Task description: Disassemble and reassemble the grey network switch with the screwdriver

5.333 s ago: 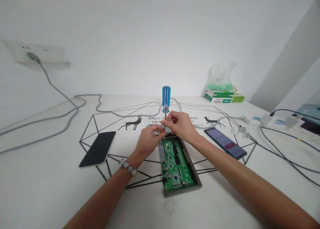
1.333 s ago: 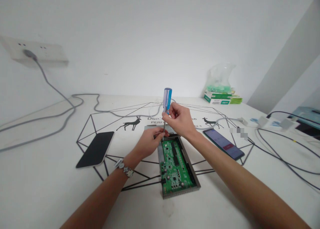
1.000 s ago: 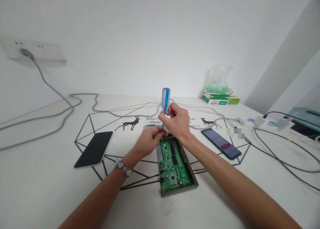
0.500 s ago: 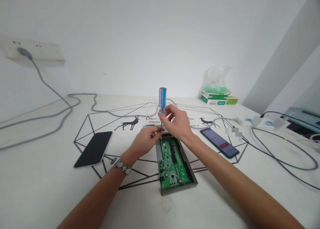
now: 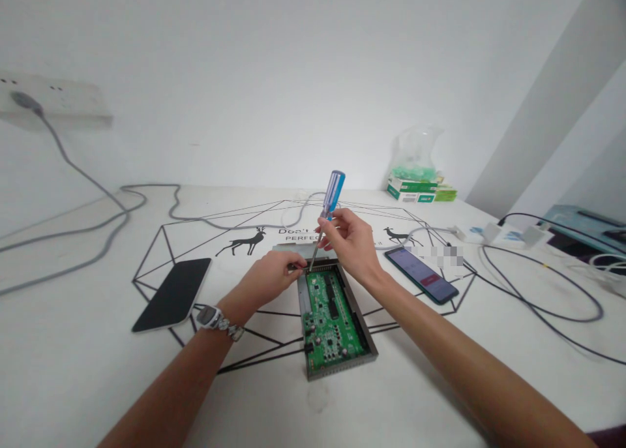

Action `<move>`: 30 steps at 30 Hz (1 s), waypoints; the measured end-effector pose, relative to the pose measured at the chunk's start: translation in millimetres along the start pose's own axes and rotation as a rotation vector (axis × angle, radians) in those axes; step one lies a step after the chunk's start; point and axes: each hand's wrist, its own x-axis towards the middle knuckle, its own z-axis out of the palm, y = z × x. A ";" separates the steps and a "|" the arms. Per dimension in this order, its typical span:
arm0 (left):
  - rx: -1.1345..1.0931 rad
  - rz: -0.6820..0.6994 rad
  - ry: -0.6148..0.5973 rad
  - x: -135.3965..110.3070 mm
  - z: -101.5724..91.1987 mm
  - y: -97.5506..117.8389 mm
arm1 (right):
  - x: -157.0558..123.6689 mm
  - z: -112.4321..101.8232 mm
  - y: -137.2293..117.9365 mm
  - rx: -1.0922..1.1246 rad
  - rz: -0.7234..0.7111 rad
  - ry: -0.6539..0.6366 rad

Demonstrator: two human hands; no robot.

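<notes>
A screwdriver (image 5: 334, 190) with a clear blue handle leans to the right, its tip down at the far left corner of a green circuit board (image 5: 337, 330). My right hand (image 5: 353, 242) is closed around the screwdriver where handle and shaft meet. The board lies in an open grey metal case (image 5: 342, 370) on the white table. Beside the tip, my left hand (image 5: 268, 277) is closed, its thumb and fingers pinched at the case's far left corner. What is between those fingertips is too small to make out. A watch (image 5: 210, 317) is on my left wrist.
A dark-screened phone or tablet (image 5: 173, 295) lies at the left, and a phone with a lit screen (image 5: 423, 275) at the right. Grey cable (image 5: 110, 252) runs along the left and back. White adapters (image 5: 508, 235), black cable (image 5: 594, 314) and green-white boxes (image 5: 411, 188) are farther right.
The screwdriver has gone from upright to leaning right, with my right hand shifting right. My left fingertips have moved from around the shaft to beside its tip. The whole view has shifted slightly.
</notes>
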 end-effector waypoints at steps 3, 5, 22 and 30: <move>0.060 -0.001 -0.052 1.4 4.3 -1.4 | 3.5 1.3 -4.1 0.135 -0.021 0.046; 0.098 0.013 -0.070 1.7 3.6 -1.4 | 3.3 1.2 -7.6 0.185 -0.029 0.065; 0.143 -0.022 -0.108 -4.3 -11.6 -7.6 | -43.0 -21.2 2.1 0.368 0.180 0.168; 0.163 -0.127 -0.074 -5.1 -21.0 1.5 | -43.3 -23.0 -2.6 0.370 0.193 0.173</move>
